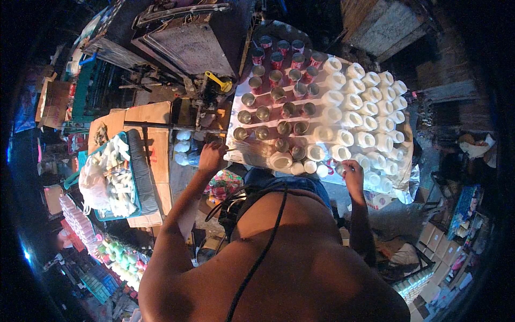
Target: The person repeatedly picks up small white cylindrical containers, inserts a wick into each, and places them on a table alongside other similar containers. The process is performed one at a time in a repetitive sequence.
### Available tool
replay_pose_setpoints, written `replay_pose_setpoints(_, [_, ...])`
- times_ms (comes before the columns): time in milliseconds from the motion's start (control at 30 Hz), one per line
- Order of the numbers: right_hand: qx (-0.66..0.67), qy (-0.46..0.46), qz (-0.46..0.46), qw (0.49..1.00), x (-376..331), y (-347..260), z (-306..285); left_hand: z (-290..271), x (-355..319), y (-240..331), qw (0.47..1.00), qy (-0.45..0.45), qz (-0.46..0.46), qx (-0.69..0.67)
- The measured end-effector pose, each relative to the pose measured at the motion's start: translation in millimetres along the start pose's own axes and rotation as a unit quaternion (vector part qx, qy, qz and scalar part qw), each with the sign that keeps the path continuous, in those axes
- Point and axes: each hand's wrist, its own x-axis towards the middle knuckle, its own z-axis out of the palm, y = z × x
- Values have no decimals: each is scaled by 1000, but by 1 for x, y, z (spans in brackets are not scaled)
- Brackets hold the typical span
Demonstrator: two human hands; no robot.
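Note:
At the table's near left edge, my left hand is closed round something; a thin stick-like end shows at its fingers, with pale blurred streaks beyond. My right hand is at the near edge, fingers pinched together; what they hold, if anything, is too small to make out. Beside it lie small white round pieces and a white cup-like container. Rows of open metal cans, some red-sided, stand on the left half of the table. Rows of white cup-like containers fill the right half.
The table has a pale cover. To the left, a teal tray of white pieces sits by cardboard. A yellow scoop-like tool lies beyond my left hand. Large box-like metal units stand behind. A black cable hangs over my body.

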Motion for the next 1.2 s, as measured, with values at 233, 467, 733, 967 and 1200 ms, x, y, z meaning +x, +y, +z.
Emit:
replay_pose_setpoints(233, [41,23,-153,987,7,-15,19,-38,-28,1,986,50,-38,-153])
replay_pose_setpoints(467, [398,-246,11,884,-34,-177,77,-105,40,110,552,-56,-233,-799])
replay_pose_setpoints(733, [486,-151,-41,860,-33,-249,126,-108,106,210,725,-87,-102,-675])
replay_pose_setpoints(967, [425,-51,-42,903,-26,-204,77,-103,107,200,906,-32,147,-395])
replay_pose_setpoints(1200, [286,-38,-50,956,-59,-168,17,-33,238,46,980,97,-107,-140])
